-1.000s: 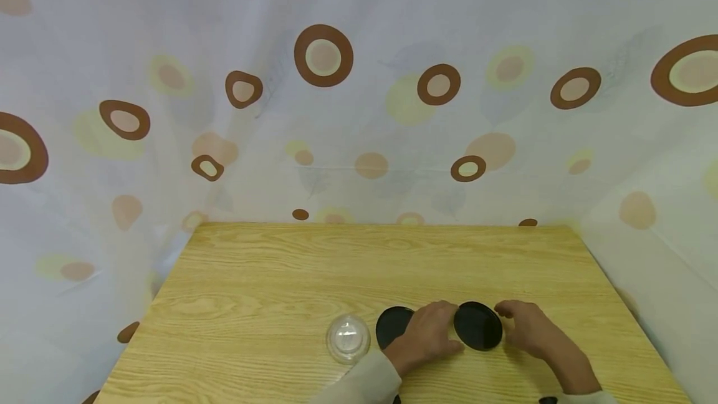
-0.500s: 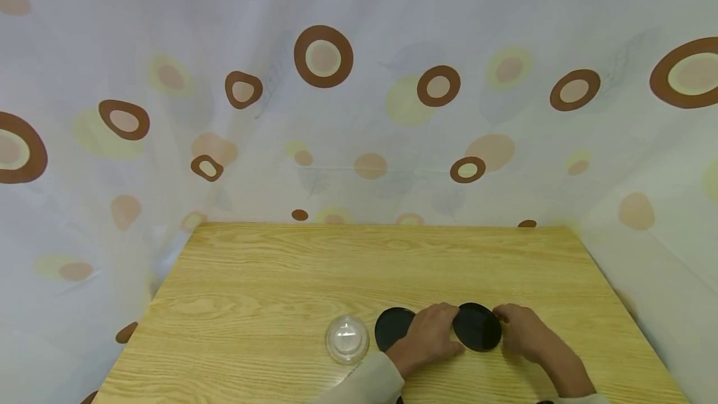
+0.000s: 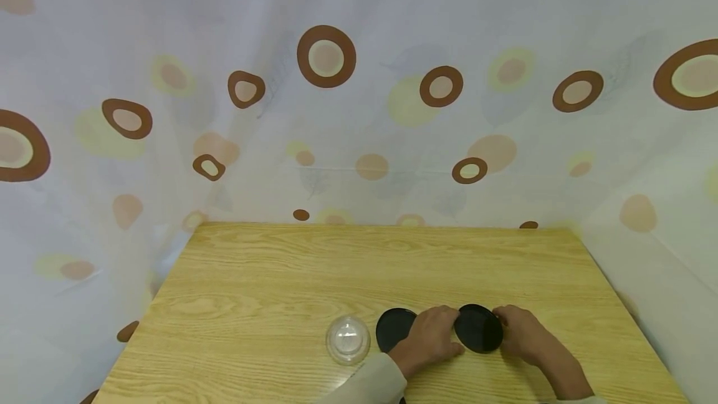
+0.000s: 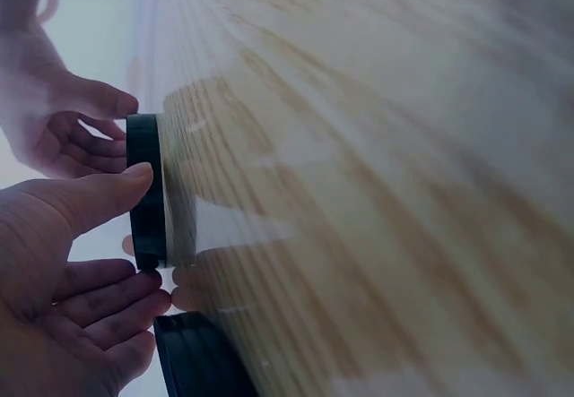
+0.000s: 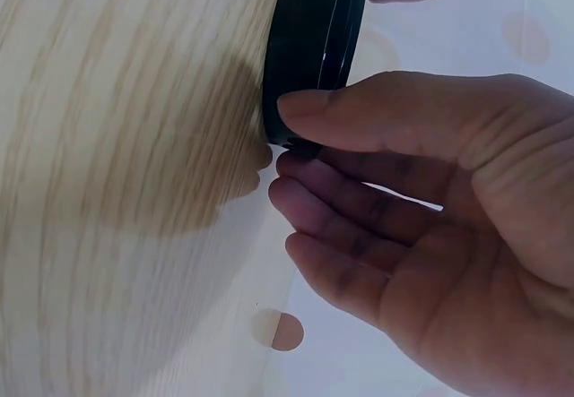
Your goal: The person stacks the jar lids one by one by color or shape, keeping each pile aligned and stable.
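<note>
A round, shallow black disc with a rim, like a lid or coaster (image 3: pixel 478 329), lies between both hands. My left hand (image 3: pixel 429 335) pinches its left edge, the thumb tip against the rim in the left wrist view and the fingers at the edge. On the opposite edge my right hand (image 3: pixel 521 332) holds it the same way, thumb on the rim and fingertips close under it in the right wrist view. Whether the disc (image 4: pixel 148 191) touches the table is hard to tell. A second black disc (image 3: pixel 392 328) sits left of it, partly hidden by the left hand.
A clear round glass or plastic dish (image 3: pixel 348 340) stands left of the second disc. The wooden table (image 3: pixel 269 273) reaches back to a patterned curtain (image 3: pixel 370 111), which also hangs along both sides.
The right hand has moved slightly left and its fingers have come onto the disc's edge. The left hand, the second disc and the clear dish stay almost where they were.
</note>
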A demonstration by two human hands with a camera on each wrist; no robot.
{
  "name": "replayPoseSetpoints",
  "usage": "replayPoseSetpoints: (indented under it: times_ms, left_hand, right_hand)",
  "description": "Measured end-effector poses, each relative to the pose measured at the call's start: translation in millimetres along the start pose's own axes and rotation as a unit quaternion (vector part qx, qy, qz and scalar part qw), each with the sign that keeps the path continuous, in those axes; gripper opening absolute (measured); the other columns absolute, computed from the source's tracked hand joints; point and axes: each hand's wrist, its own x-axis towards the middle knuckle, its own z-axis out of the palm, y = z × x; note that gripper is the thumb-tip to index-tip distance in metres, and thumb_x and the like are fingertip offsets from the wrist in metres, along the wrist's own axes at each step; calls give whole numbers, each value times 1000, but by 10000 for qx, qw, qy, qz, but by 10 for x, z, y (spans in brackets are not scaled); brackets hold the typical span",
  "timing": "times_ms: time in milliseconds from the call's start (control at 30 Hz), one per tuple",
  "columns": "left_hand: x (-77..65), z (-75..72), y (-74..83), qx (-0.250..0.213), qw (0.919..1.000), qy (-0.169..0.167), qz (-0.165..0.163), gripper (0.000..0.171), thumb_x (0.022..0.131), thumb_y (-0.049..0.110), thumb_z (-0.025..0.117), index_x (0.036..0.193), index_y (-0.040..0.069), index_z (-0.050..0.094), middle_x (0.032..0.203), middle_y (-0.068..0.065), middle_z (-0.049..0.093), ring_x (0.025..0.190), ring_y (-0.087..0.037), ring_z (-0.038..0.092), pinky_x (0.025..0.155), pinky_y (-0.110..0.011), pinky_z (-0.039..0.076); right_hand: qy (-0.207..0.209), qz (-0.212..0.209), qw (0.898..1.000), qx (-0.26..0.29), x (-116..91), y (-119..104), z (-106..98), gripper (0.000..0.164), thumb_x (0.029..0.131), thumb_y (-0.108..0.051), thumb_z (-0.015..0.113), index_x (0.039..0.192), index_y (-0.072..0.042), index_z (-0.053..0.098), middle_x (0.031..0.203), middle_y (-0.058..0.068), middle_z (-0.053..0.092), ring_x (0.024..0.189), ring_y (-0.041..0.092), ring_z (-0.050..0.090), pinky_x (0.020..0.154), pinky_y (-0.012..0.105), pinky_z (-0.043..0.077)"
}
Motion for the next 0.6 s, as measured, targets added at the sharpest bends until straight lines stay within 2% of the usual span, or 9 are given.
replayPoseSetpoints:
  times_ms: [267,467,600]
  left_hand:
    - [10,8,39,-57,9999,36,-113,52,78,36,77,124,19,61,119,9,64,108,-6,60,87,-18,50]
    - [34,19,57,-50,9997,24,-239,51,77,36,78,123,20,62,116,9,65,106,-5,60,85,-19,51]
    - [44,12,74,34,9995,70,-321,49,76,35,79,120,22,63,113,10,65,104,-5,61,83,-18,51]
  right_hand:
    - [-42,66,9998,172,-2,3,12,39,66,3,77,103,4,64,95,12,64,90,32,62,78,50,52]
    - [-71,219,9995,209,-6,-21,12,42,71,-2,78,109,7,62,101,15,65,94,35,62,82,51,52]
    - [-142,271,9993,210,-6,-38,3,44,71,-3,78,111,7,62,103,16,64,96,36,62,83,51,52]
